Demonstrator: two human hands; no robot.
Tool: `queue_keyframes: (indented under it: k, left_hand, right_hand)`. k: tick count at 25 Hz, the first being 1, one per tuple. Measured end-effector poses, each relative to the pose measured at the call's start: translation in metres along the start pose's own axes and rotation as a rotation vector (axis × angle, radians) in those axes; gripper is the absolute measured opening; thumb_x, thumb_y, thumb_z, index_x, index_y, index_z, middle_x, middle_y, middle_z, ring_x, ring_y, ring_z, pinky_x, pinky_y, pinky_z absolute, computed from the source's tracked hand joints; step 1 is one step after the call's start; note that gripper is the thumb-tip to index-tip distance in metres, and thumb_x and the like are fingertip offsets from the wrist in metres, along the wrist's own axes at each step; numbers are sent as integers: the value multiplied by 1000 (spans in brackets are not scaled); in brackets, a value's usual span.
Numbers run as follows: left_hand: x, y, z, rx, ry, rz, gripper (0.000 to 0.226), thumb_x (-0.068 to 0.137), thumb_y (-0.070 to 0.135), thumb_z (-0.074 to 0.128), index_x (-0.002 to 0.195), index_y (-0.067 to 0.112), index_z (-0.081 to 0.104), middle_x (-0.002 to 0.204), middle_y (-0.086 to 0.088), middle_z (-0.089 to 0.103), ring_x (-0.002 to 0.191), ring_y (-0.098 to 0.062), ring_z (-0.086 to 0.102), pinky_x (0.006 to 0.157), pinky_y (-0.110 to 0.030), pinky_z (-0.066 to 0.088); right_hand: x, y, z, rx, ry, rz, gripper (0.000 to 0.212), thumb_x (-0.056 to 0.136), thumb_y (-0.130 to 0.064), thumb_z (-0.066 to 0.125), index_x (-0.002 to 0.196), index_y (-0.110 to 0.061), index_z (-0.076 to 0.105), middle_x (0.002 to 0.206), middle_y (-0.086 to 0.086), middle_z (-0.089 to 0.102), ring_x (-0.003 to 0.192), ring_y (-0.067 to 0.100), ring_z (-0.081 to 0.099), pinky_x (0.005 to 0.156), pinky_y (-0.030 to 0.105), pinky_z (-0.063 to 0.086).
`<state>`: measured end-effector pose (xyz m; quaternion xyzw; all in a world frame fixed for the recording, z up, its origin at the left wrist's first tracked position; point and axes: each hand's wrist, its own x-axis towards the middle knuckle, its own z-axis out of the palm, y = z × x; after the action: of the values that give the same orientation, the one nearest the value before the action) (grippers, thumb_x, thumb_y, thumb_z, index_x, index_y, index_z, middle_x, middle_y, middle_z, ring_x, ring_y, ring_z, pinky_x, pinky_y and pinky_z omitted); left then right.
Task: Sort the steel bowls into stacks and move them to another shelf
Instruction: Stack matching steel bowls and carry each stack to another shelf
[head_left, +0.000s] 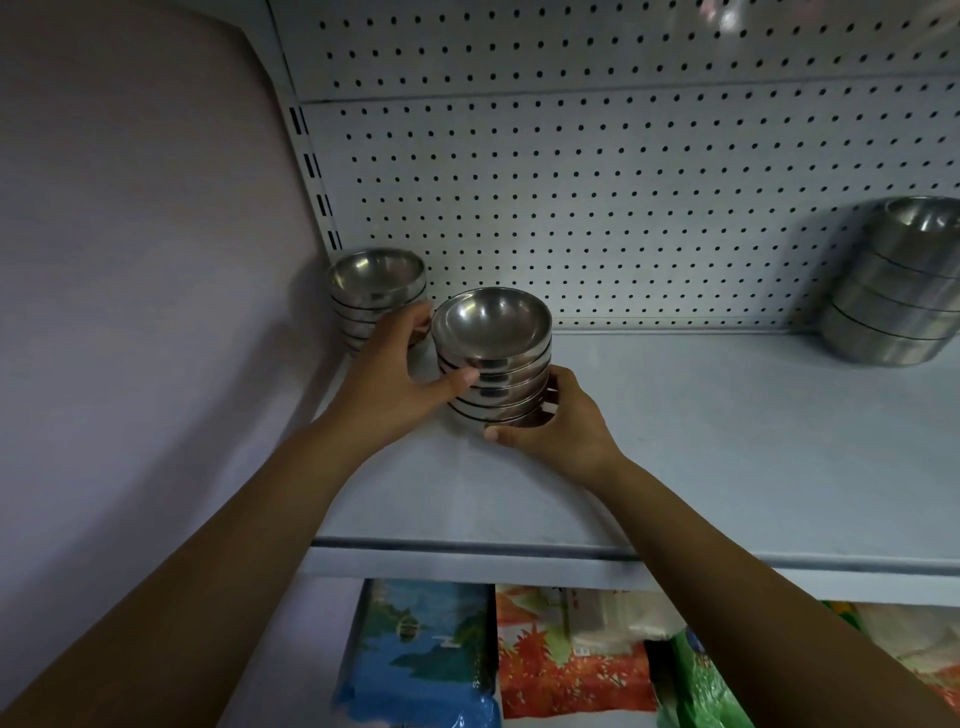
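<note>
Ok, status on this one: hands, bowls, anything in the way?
Left hand grips the front bowl stack high, right hand at its base. Stack upright on or just above the shelf, beside the corner stack. Nothing blocking; bigger stack far right.

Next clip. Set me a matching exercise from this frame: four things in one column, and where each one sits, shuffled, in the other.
Things
1. middle stack
2. left stack
3. right stack
4. packets

Places
A. under the shelf
B. gripped by the left hand and the right hand
C. back corner of the shelf, next to the wall
D. far end of the shelf, away from both hands

Pairs: 1-B, 2-C, 3-D, 4-A
</note>
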<state>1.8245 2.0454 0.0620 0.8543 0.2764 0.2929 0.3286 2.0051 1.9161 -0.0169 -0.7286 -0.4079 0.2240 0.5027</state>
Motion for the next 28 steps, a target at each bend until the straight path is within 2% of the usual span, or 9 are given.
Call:
queue_keyframes:
  k: [3,5,8,10,13,16,20,24,28]
  left_hand:
    - [16,-8,-6,223,117,202,58,84,37,82,136,22,60,137,5,56,130,-17,51,108,-34,46]
    - [28,-10,-9,361,87,274,51,87,36,80,132,18,64,137,2,59,131,-20,48,109,-36,42]
    - [42,-9,-11,533,-35,285,60,89,41,76,141,18,58,148,2,55,141,-24,40,112,-45,36]
    - [49,-12,-12,605,-95,273,69,89,41,75,149,18,50,156,1,47,147,-24,32,114,-47,30]
    - [58,-17,-14,703,-139,265,81,89,44,72,158,21,36,165,1,34,152,-24,23,118,-49,26]
    - [61,-23,-12,791,-168,232,88,93,51,65,163,20,22,171,1,20,154,-22,17,119,-46,20]
    - [65,-27,-7,822,-147,200,85,97,53,58,163,19,18,171,0,18,156,-22,11,119,-46,11]
    - [69,-30,-2,876,-141,183,83,97,56,55,163,20,19,172,1,17,158,-24,8,120,-49,7]
    - [70,-27,4,871,-137,135,82,98,57,53,163,21,18,172,3,14,158,-23,4,122,-50,2]
  right_hand:
    - [15,-3,1,-14,52,23,83,61,-35,99,127,-25,51,110,-18,61,97,0,63,77,8,51]
    - [28,-5,2,-20,83,27,63,62,-26,99,107,-29,55,96,-18,65,84,-3,66,65,4,50]
    - [49,-7,3,-53,124,45,56,60,-25,99,94,-33,56,93,-13,69,84,1,69,71,14,56]
    - [61,-10,5,-75,126,79,62,56,-34,99,102,-28,58,102,-9,69,90,6,69,79,21,57]
    - [77,-13,10,-149,137,97,89,42,-54,95,117,-19,62,115,0,65,97,10,65,81,22,56]
    - [88,-18,13,-166,148,120,80,50,-40,100,116,-12,64,113,3,67,89,8,64,69,13,49]
    - [94,-20,17,-194,147,117,90,61,-38,98,131,-8,52,123,0,45,104,14,53,83,24,45]
    - [105,-19,17,-214,151,98,94,58,-43,98,132,-9,52,126,3,53,109,17,57,85,29,51]
    - [107,-19,11,-241,111,84,91,60,-40,97,133,-11,51,122,0,56,104,15,56,83,27,49]
